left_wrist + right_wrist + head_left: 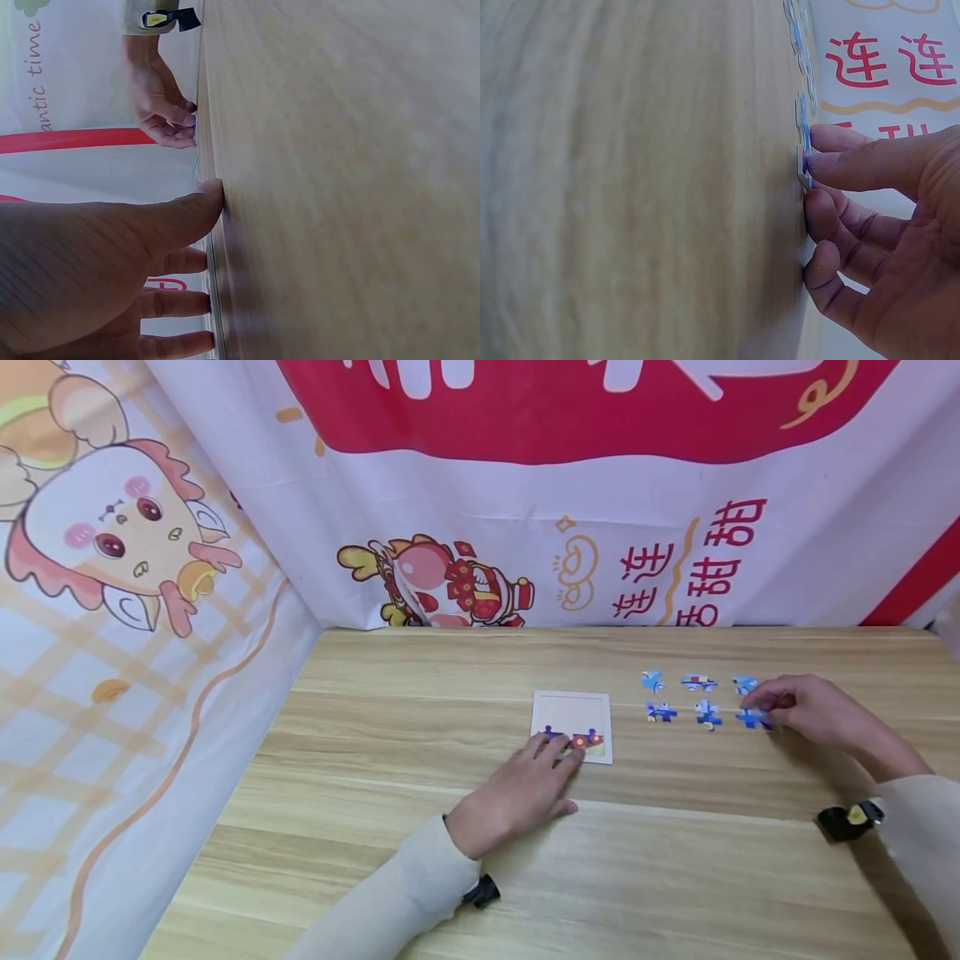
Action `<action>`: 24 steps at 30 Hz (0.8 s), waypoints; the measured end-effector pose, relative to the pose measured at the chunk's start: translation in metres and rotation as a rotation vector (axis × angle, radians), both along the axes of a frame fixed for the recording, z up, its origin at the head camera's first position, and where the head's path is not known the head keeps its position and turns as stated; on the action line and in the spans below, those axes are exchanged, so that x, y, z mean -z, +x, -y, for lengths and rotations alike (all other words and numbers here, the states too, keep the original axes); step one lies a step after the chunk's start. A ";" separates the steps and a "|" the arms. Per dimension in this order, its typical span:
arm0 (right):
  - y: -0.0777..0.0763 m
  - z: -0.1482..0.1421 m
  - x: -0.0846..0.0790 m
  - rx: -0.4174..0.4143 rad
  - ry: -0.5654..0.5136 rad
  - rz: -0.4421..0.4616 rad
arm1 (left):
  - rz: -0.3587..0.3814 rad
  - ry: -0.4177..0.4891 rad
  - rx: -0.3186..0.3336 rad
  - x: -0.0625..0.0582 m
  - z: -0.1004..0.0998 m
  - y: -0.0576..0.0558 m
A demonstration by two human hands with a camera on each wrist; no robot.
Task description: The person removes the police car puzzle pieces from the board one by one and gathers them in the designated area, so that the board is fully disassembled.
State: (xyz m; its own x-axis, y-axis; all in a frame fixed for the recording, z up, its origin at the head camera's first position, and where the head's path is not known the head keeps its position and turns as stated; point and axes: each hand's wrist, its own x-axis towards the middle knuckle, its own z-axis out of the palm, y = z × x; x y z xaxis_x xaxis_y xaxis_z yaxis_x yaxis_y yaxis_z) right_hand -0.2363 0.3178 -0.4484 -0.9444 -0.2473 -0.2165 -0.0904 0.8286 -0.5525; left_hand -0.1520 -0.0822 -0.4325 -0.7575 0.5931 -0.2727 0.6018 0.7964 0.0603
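1. Right hand (821, 714): thumb and fingertips pinching the edge of the lower-right jigsaw piece (750, 719), blue, at desk level. Remaining fingers loosely bent beside it.
2. Left hand (520, 787): fingers extended, holding nothing. Fingertips rest at the near edge of the puzzle tray (608, 714); thumb out to the side, near the desk surface.
3. Tray: square, pale rim, flat on desk. Fitted pieces (580, 742) along its near side, dark blue and red; far part bare. Fingers partly cover them.
4. Loose pieces, right of tray, two rows of three. Far row: left (654, 682), middle (699, 682), right (744, 683). Near row: left (661, 712), middle (707, 715), plus the pinched one.
5. Desk (675, 877): wood-grain top.
6. Black wrist device at each cream sleeve (408, 889).
7. Behind: white printed backdrop (465, 493), red lettering, cartoon figure. Another cartoon-print sheet (247, 710) at left.
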 end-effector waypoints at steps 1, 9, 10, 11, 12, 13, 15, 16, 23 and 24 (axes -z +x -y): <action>0.000 0.000 0.000 0.000 -0.001 0.001 | 0.000 0.001 0.000 0.000 0.000 0.000; 0.000 -0.001 0.000 -0.004 -0.008 0.006 | 0.001 0.004 0.000 -0.001 0.000 0.000; 0.000 -0.001 0.000 -0.006 -0.006 0.003 | 0.000 0.003 0.000 -0.001 0.000 0.000; 0.000 -0.001 0.000 -0.007 -0.005 0.001 | -0.002 0.004 0.001 0.000 0.000 0.000; 0.000 -0.001 0.000 -0.008 -0.005 0.000 | -0.004 0.003 0.002 0.000 0.000 0.000; 0.000 -0.001 0.000 -0.008 -0.004 -0.001 | -0.005 0.003 0.003 0.000 0.000 0.000; 0.000 -0.002 0.000 -0.005 -0.005 0.001 | -0.004 0.004 0.004 0.000 0.000 0.000; 0.001 -0.001 0.000 -0.002 -0.006 0.003 | -0.002 0.006 0.004 0.000 0.000 0.000; 0.002 0.004 -0.003 0.008 -0.005 -0.005 | 0.008 0.013 0.004 0.000 0.001 0.000; 0.002 0.006 -0.005 0.008 -0.004 -0.015 | 0.004 0.014 0.005 0.000 0.001 0.000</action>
